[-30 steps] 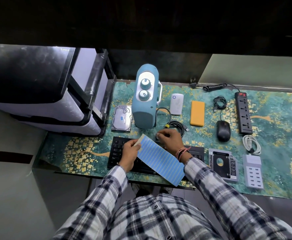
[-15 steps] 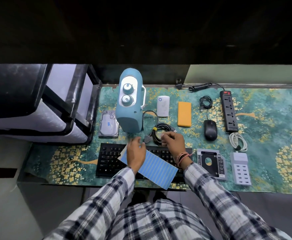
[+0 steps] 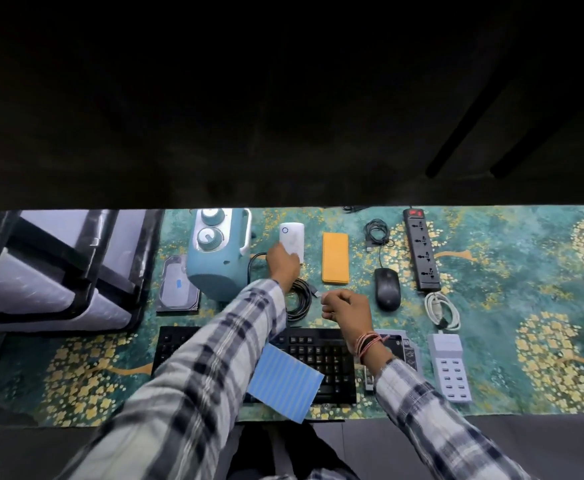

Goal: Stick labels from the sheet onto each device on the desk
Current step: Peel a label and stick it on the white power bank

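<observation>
Now the left hand [image 3: 283, 263], which half a second earlier had rested on the sheet [image 3: 285, 382], had reached up to the white device [image 3: 292, 241], its grip on that device's near end; whether it clasped or only pressed could not be told. The sheet lay loose on the keyboard [image 3: 318, 355], overhanging the tabletop [image 3: 525, 289] edge. The right hand [image 3: 347, 306] had lifted off the cable [image 3: 299, 299], its grip pinching a small pale label [image 3: 322, 297]. No writing was legible; the hard drive [image 3: 178, 285] bore a small blue mark.
</observation>
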`<state>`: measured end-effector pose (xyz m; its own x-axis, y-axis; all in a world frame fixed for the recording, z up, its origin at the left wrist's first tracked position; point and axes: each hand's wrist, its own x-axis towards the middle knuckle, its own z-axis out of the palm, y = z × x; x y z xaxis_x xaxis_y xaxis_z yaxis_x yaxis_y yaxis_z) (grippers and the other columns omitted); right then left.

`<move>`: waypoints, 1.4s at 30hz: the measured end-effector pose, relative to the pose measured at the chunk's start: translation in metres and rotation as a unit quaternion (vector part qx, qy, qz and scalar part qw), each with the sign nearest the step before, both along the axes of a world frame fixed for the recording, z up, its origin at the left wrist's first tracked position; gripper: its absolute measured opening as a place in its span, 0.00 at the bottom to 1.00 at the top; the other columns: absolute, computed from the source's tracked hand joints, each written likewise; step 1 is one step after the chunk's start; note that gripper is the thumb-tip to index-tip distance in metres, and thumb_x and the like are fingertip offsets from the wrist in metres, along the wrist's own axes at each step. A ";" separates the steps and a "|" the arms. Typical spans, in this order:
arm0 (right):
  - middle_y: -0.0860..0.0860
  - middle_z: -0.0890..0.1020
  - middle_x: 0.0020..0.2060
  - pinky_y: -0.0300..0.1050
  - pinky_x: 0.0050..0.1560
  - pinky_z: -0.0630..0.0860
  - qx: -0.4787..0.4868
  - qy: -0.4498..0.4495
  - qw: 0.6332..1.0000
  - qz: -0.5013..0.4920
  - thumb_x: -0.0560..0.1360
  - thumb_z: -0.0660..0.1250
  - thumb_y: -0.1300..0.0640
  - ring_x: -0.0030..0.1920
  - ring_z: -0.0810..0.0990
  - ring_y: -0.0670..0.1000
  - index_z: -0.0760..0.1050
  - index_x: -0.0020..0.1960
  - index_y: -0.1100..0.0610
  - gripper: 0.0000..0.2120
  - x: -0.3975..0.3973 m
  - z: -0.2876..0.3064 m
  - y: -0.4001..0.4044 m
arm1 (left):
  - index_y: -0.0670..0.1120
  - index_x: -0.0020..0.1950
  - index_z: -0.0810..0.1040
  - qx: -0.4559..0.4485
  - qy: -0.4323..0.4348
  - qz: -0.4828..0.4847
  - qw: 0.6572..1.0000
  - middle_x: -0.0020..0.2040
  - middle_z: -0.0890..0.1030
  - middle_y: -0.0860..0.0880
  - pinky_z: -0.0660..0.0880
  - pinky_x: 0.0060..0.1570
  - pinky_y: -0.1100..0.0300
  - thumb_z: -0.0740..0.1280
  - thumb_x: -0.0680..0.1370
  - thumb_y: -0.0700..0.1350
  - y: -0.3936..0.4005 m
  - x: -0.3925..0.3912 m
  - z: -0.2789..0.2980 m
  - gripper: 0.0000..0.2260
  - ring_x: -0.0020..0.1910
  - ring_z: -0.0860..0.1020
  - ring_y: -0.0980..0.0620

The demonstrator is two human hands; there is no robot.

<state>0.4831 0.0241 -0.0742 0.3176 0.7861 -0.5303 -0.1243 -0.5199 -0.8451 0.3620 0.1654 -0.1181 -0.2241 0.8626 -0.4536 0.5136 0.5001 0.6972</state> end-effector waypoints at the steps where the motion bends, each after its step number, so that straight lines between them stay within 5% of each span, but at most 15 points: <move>1: 0.57 0.79 0.32 0.44 0.38 0.81 0.001 -0.001 1.000 0.001 0.74 0.68 0.65 0.35 0.77 0.53 0.81 0.42 0.70 0.07 0.004 0.002 0.001 | 0.36 0.61 0.78 -0.016 -0.008 0.012 1.000 0.58 0.81 0.38 0.83 0.48 0.50 0.68 0.76 0.34 0.007 -0.001 -0.006 0.13 0.56 0.81 0.38; 6: 0.56 0.80 0.32 0.45 0.40 0.80 0.010 0.010 1.000 0.006 0.74 0.71 0.64 0.35 0.78 0.52 0.82 0.41 0.66 0.05 0.016 0.004 -0.003 | 0.36 0.56 0.78 -0.068 -0.029 0.046 0.996 0.53 0.82 0.39 0.84 0.44 0.43 0.71 0.72 0.31 0.028 -0.011 -0.038 0.13 0.50 0.83 0.38; 12: 0.55 0.81 0.32 0.50 0.45 0.83 0.015 -0.022 1.000 0.003 0.75 0.70 0.63 0.35 0.79 0.51 0.83 0.42 0.65 0.06 0.025 0.005 0.000 | 0.38 0.46 0.81 -0.063 -0.091 0.049 0.993 0.48 0.84 0.43 0.84 0.50 0.46 0.74 0.76 0.40 0.025 -0.006 -0.016 0.06 0.48 0.84 0.43; 15: 0.53 0.83 0.33 0.51 0.44 0.83 0.034 -0.068 0.997 0.005 0.75 0.71 0.62 0.34 0.80 0.51 0.83 0.42 0.62 0.05 0.026 0.011 0.009 | 0.46 0.40 0.77 -0.063 -0.155 0.047 0.985 0.45 0.81 0.45 0.82 0.54 0.48 0.73 0.76 0.41 0.008 -0.012 0.008 0.07 0.44 0.81 0.46; 17: 0.51 0.84 0.33 0.51 0.42 0.83 0.062 -0.132 0.989 0.030 0.74 0.71 0.57 0.35 0.81 0.50 0.83 0.40 0.57 0.05 0.027 0.017 0.017 | 0.45 0.42 0.78 -0.072 -0.197 0.059 0.976 0.43 0.81 0.46 0.82 0.47 0.52 0.73 0.76 0.40 -0.008 -0.015 0.013 0.05 0.40 0.80 0.48; 20: 0.46 0.83 0.34 0.46 0.42 0.80 0.095 -0.227 0.966 0.074 0.74 0.70 0.54 0.36 0.81 0.47 0.83 0.40 0.53 0.05 0.023 0.027 0.027 | 0.36 0.49 0.80 -0.082 -0.254 0.090 0.959 0.44 0.83 0.43 0.81 0.33 0.60 0.74 0.76 0.37 -0.037 -0.018 0.019 0.05 0.34 0.80 0.50; 23: 0.49 0.83 0.36 0.43 0.42 0.77 0.139 -0.300 0.937 0.116 0.75 0.69 0.57 0.38 0.80 0.49 0.83 0.43 0.57 0.06 0.013 0.032 0.034 | 0.30 0.53 0.80 -0.089 -0.301 0.103 0.944 0.49 0.84 0.39 0.83 0.34 0.60 0.73 0.76 0.34 -0.065 -0.022 0.032 0.09 0.38 0.84 0.48; 31: 0.57 0.79 0.39 0.51 0.43 0.74 0.243 -0.477 0.816 0.217 0.75 0.69 0.63 0.43 0.76 0.58 0.79 0.45 0.63 0.03 -0.017 0.023 0.024 | 0.35 0.47 0.84 -0.054 -0.336 0.100 0.935 0.48 0.85 0.38 0.83 0.41 0.58 0.72 0.77 0.33 -0.101 -0.036 0.053 0.02 0.43 0.84 0.44; 34: 0.57 0.77 0.39 0.50 0.42 0.74 0.267 -0.484 0.787 0.276 0.74 0.70 0.64 0.43 0.75 0.58 0.78 0.42 0.63 0.03 -0.022 0.018 0.014 | 0.33 0.49 0.84 -0.050 -0.351 0.097 0.930 0.46 0.85 0.39 0.82 0.39 0.60 0.71 0.77 0.33 -0.106 -0.043 0.058 0.04 0.41 0.84 0.46; 37: 0.55 0.78 0.42 0.48 0.48 0.74 0.257 -0.436 0.811 0.294 0.73 0.69 0.64 0.47 0.74 0.56 0.81 0.43 0.62 0.02 -0.022 0.017 0.008 | 0.34 0.48 0.84 -0.042 -0.342 0.092 0.934 0.47 0.86 0.38 0.81 0.37 0.61 0.71 0.77 0.33 -0.110 -0.051 0.061 0.03 0.41 0.84 0.46; 40: 0.53 0.80 0.43 0.48 0.48 0.75 0.179 -0.341 0.896 0.221 0.72 0.70 0.61 0.45 0.77 0.53 0.80 0.45 0.60 0.03 -0.026 0.023 0.007 | 0.36 0.46 0.84 -0.038 -0.336 0.092 0.936 0.47 0.86 0.38 0.82 0.39 0.60 0.71 0.77 0.33 -0.116 -0.059 0.060 0.02 0.42 0.85 0.44; 42: 0.51 0.81 0.46 0.48 0.46 0.79 0.066 -0.221 0.962 0.148 0.73 0.73 0.52 0.45 0.80 0.51 0.77 0.52 0.59 0.13 -0.027 0.026 0.011 | 0.34 0.49 0.84 -0.038 -0.342 0.085 0.935 0.48 0.86 0.38 0.83 0.43 0.56 0.71 0.77 0.33 -0.119 -0.060 0.058 0.03 0.43 0.85 0.43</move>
<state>0.4558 0.0348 -0.0487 0.2414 0.9276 -0.2852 0.3984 -0.3627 -0.8425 0.3020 0.0461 -0.0600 0.0102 0.8006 -0.5991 -0.1310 0.5950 0.7930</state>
